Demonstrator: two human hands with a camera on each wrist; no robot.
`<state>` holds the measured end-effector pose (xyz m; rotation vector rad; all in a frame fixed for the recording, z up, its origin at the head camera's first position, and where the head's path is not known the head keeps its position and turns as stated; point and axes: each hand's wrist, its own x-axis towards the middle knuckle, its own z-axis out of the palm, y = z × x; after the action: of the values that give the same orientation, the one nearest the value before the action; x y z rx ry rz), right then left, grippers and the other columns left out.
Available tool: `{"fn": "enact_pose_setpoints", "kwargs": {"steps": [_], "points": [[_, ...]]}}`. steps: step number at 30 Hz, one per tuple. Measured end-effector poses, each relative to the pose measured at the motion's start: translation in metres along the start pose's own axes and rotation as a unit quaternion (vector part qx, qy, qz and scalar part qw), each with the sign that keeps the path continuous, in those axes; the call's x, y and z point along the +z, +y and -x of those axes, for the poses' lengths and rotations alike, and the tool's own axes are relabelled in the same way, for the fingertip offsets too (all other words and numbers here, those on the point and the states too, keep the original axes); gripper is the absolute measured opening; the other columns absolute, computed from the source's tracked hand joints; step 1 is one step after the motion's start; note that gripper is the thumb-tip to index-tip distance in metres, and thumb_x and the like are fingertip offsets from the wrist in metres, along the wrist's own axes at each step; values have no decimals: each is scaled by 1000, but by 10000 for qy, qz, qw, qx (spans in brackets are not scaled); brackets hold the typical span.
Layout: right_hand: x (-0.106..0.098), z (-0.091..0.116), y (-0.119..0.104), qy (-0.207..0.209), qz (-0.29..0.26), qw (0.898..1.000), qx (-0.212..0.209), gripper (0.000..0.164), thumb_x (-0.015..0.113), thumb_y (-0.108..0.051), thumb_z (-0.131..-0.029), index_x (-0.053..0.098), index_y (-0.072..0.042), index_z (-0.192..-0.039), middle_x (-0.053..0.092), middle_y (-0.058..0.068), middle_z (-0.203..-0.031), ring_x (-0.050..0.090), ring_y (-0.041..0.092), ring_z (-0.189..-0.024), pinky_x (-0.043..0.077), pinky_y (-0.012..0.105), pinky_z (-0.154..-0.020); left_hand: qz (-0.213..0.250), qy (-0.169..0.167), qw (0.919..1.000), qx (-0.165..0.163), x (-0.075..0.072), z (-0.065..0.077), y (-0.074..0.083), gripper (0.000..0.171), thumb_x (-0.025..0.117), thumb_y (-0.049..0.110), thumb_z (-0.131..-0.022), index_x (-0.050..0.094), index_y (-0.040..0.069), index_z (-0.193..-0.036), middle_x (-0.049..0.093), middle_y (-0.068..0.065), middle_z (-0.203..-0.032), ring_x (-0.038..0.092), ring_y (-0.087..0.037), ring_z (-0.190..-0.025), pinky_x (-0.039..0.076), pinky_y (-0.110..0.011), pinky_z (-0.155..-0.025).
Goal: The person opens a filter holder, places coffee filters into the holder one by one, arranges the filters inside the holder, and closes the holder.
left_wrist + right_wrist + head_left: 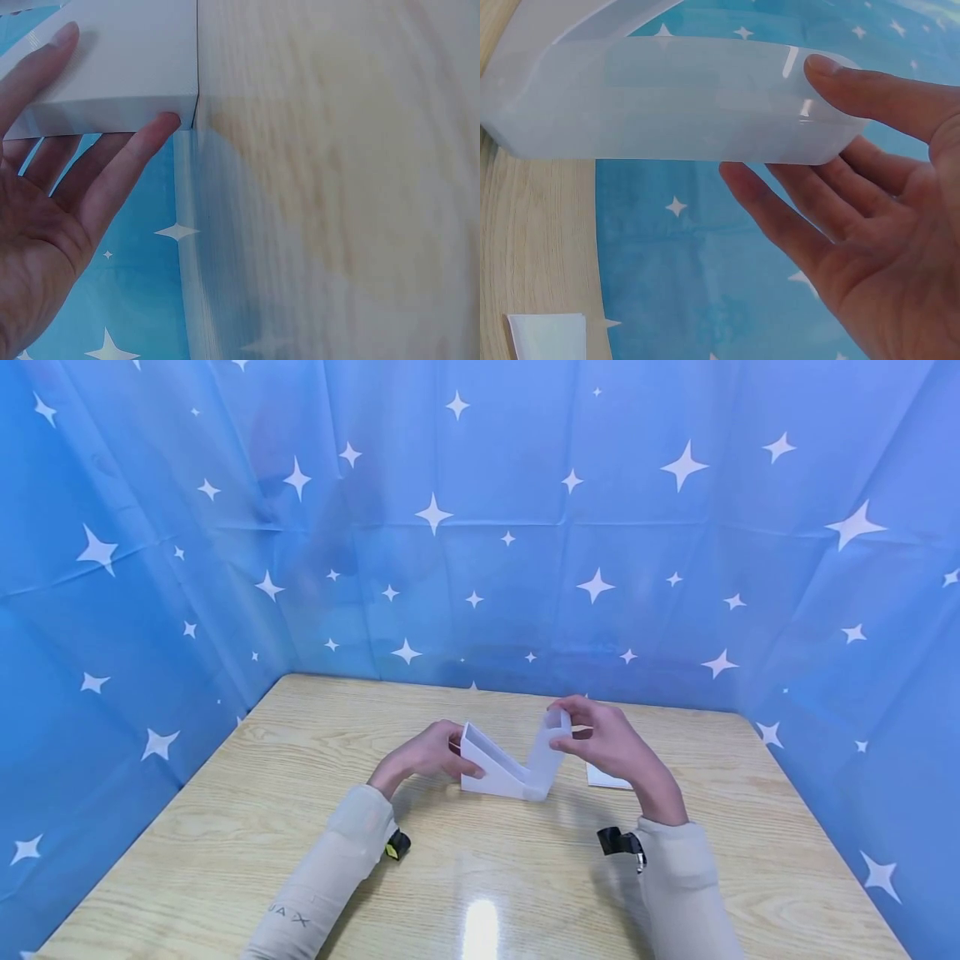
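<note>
A white box (491, 772) with a slanted open top stands on the table. At its lower right corner it meets a translucent flip lid (546, 756), which is swung up and away, so the two form a V. My left hand (438, 750) holds the box by its left end. In the left wrist view the thumb lies on the box's broad side (142, 52), the other fingers along its end. The lid's free end is in my right hand (611, 739). In the right wrist view the thumb presses one side of the lid (697, 105), with the fingers opposite.
A flat white stack (607, 777), like paper or cards, lies right of the lid, partly hidden by my right hand. Wood-grain tabletop (300, 827) surrounds the box. A blue star-patterned curtain (510, 568) hangs along the back and sides.
</note>
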<state>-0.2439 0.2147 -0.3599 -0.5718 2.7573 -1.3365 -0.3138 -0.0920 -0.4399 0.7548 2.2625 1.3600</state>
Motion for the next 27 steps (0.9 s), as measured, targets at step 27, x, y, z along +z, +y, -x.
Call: {"fn": "enact_pose_setpoints", "kwargs": {"steps": [27], "points": [[-16, 8, 12, -72, 178, 9998, 94, 43, 75, -11, -94, 61, -6, -134, 68, 17, -125, 68, 35, -118, 62, 43, -91, -24, 32, 10000, -7, -1, 0, 0, 35, 89, 16, -83, 75, 13, -115, 77, -6, -102, 72, -17, -85, 65, -45, -74]]}}
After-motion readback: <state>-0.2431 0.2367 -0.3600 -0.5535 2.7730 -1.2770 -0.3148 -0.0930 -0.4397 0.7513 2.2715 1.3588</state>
